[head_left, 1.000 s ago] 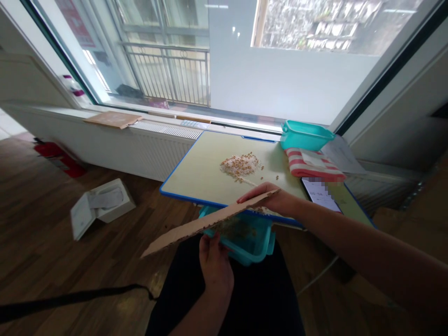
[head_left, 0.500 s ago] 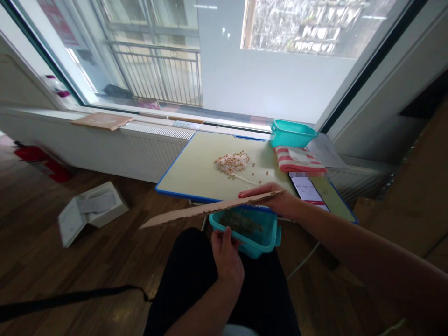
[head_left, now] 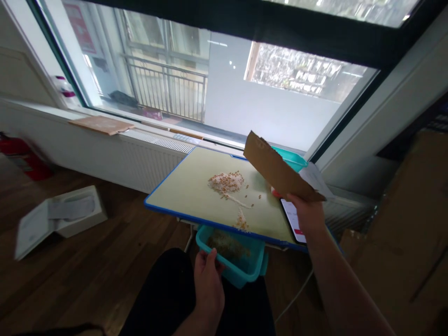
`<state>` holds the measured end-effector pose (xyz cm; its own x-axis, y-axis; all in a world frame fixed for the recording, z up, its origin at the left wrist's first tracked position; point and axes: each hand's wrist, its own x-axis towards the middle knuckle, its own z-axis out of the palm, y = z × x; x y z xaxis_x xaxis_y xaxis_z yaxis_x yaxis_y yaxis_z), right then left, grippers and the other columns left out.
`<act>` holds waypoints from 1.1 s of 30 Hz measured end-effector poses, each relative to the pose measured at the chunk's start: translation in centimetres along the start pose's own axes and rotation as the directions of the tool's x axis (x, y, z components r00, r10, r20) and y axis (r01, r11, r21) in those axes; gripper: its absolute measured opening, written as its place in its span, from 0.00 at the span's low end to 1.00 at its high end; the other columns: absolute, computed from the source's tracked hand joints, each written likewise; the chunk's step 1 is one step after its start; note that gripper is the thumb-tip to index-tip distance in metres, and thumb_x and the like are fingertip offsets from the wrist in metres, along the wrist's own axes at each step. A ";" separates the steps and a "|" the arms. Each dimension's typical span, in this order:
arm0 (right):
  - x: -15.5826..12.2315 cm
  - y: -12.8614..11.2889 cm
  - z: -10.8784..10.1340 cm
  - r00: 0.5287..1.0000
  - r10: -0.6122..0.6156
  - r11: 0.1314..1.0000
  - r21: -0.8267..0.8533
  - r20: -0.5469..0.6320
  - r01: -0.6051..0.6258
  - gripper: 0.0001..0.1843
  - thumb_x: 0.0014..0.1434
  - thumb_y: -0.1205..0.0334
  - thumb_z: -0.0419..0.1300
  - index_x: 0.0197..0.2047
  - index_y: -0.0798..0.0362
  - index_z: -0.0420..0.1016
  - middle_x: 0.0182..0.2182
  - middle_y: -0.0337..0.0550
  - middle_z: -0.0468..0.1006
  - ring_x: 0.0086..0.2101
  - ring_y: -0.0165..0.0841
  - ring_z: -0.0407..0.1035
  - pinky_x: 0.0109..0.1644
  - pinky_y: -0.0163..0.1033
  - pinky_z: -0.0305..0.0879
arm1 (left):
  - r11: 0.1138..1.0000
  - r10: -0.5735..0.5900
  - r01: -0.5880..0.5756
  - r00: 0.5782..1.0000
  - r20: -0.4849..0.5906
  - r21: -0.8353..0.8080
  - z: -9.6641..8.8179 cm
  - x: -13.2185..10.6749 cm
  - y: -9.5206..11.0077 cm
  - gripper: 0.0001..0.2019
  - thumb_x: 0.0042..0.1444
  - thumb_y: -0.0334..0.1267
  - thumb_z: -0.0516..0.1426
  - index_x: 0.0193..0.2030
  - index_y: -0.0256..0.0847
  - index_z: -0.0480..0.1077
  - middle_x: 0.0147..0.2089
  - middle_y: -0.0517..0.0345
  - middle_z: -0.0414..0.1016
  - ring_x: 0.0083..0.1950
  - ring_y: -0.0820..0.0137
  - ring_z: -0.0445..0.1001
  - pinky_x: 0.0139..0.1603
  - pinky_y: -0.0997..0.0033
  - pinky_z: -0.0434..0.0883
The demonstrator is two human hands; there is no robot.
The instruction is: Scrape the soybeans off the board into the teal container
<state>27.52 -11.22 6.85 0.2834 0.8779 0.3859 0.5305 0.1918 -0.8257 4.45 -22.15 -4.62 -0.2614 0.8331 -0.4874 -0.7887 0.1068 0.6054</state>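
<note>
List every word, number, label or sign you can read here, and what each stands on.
Nothing is readable.
Black-edged rectangular phone, pale lit screen: marks too blurred.
Red rectangular panel, upper left: pale marks too blurred.
Red cylindrical fire extinguisher: pale label too small and blurred.

Materials and surfaces. Tabletop [head_left: 182, 186]: smooth, pale, with a low sheen; its rim [head_left: 210, 226] blue and plastic-looking. Between far and near edges: heap of grains [head_left: 226, 182], rough and matt. Below the near edge: tub [head_left: 238, 275] of smooth teal plastic, faintly glossy; its contents [head_left: 227, 245] coarse and dull. Over the right side: cardboard piece [head_left: 276, 168], matt brown, ragged along one long edge. At the near right corner: phone [head_left: 290, 217], smooth, glass-like screen. Beyond the left edge: ribbed radiator [head_left: 147, 163], apparently painted metal; floor [head_left: 105, 261], wood-grained, slightly shiny.
</note>
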 end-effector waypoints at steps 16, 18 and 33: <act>10.2 2.9 8.9 0.990 0.142 0.960 -0.240 -0.018 -0.142 0.12 0.38 0.59 0.58 0.27 0.56 0.76 0.23 0.46 0.76 0.28 0.40 0.69 0.29 0.40 0.62 | 0.995 -0.098 0.100 0.993 -0.072 0.018 -0.5 1.4 1.7 0.11 0.39 0.35 0.64 0.30 0.39 0.68 0.22 0.63 0.67 0.22 0.74 0.67 0.25 0.74 0.66; 10.4 3.1 9.1 0.989 0.145 0.954 -0.263 -0.010 -0.142 0.11 0.38 0.59 0.57 0.26 0.55 0.76 0.22 0.46 0.76 0.27 0.40 0.69 0.29 0.40 0.61 | 0.993 -0.108 0.111 0.991 -0.080 0.035 -0.7 1.7 1.8 0.11 0.39 0.36 0.64 0.29 0.39 0.68 0.21 0.64 0.66 0.21 0.75 0.66 0.25 0.74 0.66; 4.6 2.5 5.6 0.972 0.226 0.933 -0.300 0.064 -0.198 0.15 0.41 0.59 0.59 0.32 0.56 0.77 0.25 0.44 0.77 0.29 0.39 0.69 0.33 0.41 0.63 | 0.994 -0.109 0.109 0.992 -0.061 0.008 -0.7 1.6 2.9 0.11 0.43 0.36 0.62 0.34 0.38 0.66 0.29 0.59 0.72 0.31 0.71 0.72 0.34 0.71 0.69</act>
<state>25.66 -4.20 4.27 0.3443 0.9248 0.1617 0.6791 -0.1264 -0.7231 1.33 -20.90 -4.12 -0.2078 0.7816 -0.5881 -0.8080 0.2017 0.5536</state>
